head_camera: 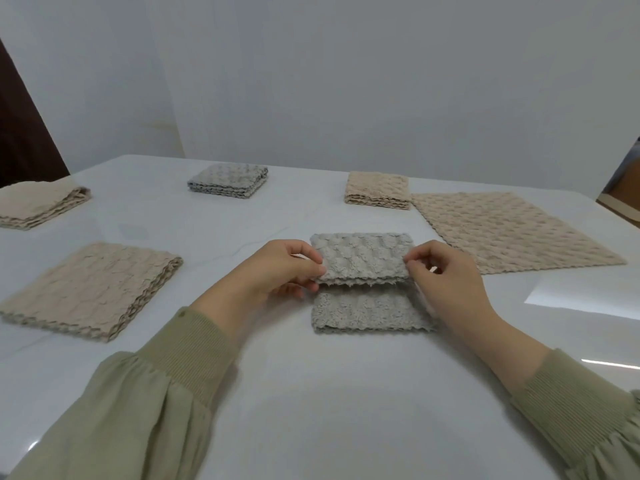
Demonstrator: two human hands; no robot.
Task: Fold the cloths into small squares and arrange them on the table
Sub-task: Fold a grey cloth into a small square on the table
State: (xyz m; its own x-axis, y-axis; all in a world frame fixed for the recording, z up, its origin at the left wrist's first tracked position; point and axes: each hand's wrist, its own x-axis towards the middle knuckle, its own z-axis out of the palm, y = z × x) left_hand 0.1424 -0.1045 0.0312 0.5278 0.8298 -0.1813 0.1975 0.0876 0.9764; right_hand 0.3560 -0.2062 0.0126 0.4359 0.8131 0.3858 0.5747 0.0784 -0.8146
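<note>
A grey textured cloth (363, 258) lies in the middle of the white table (311, 393), its far half lifted and folded back toward me over the near half. My left hand (280, 268) pinches the raised fold's left corner. My right hand (446, 278) pinches its right corner. A folded grey square (230, 181) sits at the back centre. A folded beige square (377, 190) sits at the back right. Another folded beige stack (38, 206) lies at the far left. A half-folded beige cloth (93, 289) lies left of my hands. An unfolded beige cloth (509, 230) is spread flat at the right.
A plain grey wall stands behind the table. A dark brown panel (20, 133) shows at the far left. A cardboard box edge (623, 188) pokes in at the right. Bare table surface stretches between me and the grey cloth.
</note>
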